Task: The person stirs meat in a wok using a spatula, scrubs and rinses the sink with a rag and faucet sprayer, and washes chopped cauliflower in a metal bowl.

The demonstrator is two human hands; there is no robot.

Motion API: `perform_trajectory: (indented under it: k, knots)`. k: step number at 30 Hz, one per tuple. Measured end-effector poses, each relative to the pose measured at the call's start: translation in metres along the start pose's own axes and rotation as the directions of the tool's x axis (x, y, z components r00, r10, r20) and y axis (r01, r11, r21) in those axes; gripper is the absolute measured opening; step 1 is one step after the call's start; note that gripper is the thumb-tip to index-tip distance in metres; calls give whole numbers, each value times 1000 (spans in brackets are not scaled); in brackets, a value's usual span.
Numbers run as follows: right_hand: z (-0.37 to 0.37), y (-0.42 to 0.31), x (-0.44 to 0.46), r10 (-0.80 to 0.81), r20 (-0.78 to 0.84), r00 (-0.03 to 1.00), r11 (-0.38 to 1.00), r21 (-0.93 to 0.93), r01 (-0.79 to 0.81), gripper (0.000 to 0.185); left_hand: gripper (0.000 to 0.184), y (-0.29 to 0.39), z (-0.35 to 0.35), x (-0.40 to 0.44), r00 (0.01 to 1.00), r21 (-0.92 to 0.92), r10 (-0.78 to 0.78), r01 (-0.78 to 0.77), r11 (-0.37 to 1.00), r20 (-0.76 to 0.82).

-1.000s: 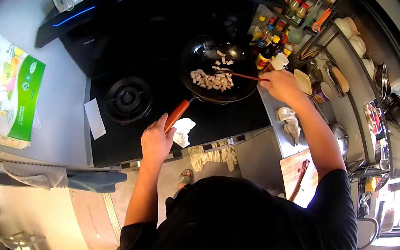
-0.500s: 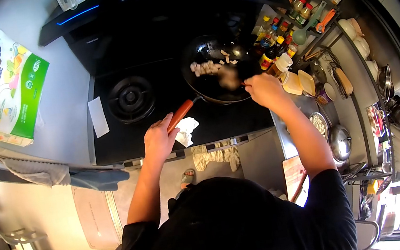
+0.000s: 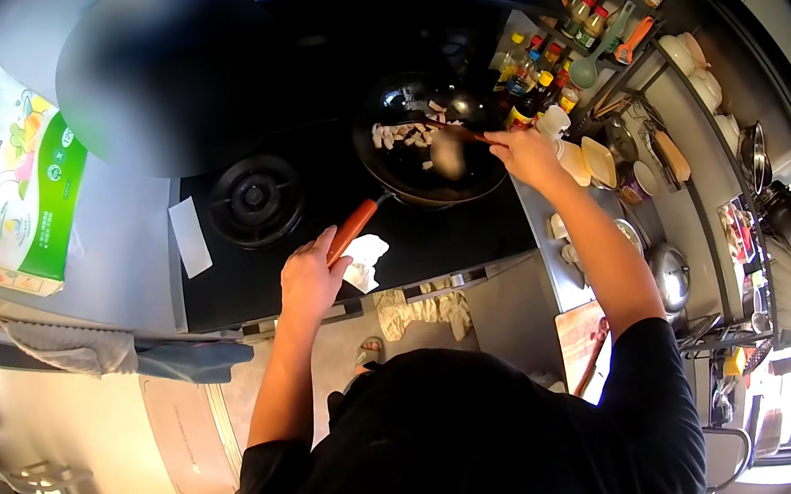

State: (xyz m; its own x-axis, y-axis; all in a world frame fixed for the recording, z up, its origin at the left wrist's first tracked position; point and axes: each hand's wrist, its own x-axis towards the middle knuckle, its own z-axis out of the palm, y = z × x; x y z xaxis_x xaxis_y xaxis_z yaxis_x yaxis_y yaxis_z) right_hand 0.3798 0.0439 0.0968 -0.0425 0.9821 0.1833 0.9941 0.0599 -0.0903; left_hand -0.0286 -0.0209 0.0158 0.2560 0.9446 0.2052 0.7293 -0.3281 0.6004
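My left hand (image 3: 309, 276) is wrapped round the reddish-brown handle of a dark wok (image 3: 396, 175) on the stove's right side. In my right hand (image 3: 525, 156) is a spatula (image 3: 465, 131), held by its brown handle, with its head among the food in the wok. Pale chopped pieces (image 3: 389, 136), which look like meat, lie mostly at the wok's left and centre. A brownish round patch near the wok's right side may be a reflection; I cannot tell. Just right of my left hand lies a crumpled white paper or cloth (image 3: 367, 259).
An unused burner (image 3: 256, 200) is left of the wok. Sauce bottles (image 3: 523, 80) crowd its right, near open plastic tubs (image 3: 598, 162). A kitchen-paper pack (image 3: 17, 177) lies at left. A dark blurred patch hides the upper left. A cutting board (image 3: 582, 337) is at lower right.
My right hand has shifted slightly up, and the spatula now reaches leftward across the wok. The pieces have spread toward the middle. A blurred dark patch has appeared at upper left.
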Motion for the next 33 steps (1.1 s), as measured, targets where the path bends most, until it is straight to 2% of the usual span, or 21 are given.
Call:
perform_trajectory:
  k: [3, 10, 13, 14, 17, 18, 21, 24, 27, 28, 30, 33]
  knots:
    - [10, 18, -28, -17, 37, 999, 999, -44, 19, 28, 55, -4, 3, 0, 1000, 3, 18, -18, 1000, -25]
    - [-103, 8, -67, 96, 113, 989, 988, -134, -81, 27, 54, -7, 6, 3, 998, 30, 42, -41, 999, -44]
    - [-128, 9, -72, 107, 203, 973, 983, -168, -73, 26, 55, -8, 7, 3, 997, 31, 57, -56, 998, -50]
    - [-126, 6, -70, 132, 237, 963, 976, -201, -84, 24, 55, -7, 7, 3, 997, 20, 58, -57, 998, -49]
    - [-78, 7, -53, 53, 150, 987, 976, -217, -19, 25, 55, -6, 6, 3, 998, -6, 45, -45, 999, -40]
    - [-68, 3, -45, 46, 129, 991, 985, -171, -24, 23, 56, -5, 6, 2, 999, -11, 32, -32, 999, -33]
    - [-69, -1, -36, 128, 71, 989, 991, -53, -124, 22, 57, -8, 6, 1, 999, 16, 24, -24, 1000, -27]
    - [-81, -2, -26, 232, 90, 969, 973, -24, -231, 24, 58, -7, 6, -2, 1000, 2, -13, 13, 1000, -22]
    - [-30, 15, -16, 170, -99, 981, 983, -56, -176, 26, 58, -7, 9, -3, 999, -8, -33, 32, 999, -13]
    - [-21, 8, -18, 204, -79, 976, 975, -72, -210, 28, 57, -7, 10, -3, 999, -7, -36, 36, 999, -14]
    - [9, 8, -26, 168, -59, 984, 982, -82, -173, 28, 57, -6, 10, -3, 999, -22, -37, 37, 999, -12]
    - [18, 3, -46, 124, -22, 992, 988, -89, -126, 27, 55, -8, 8, -2, 1000, -18, -18, 17, 1000, -19]
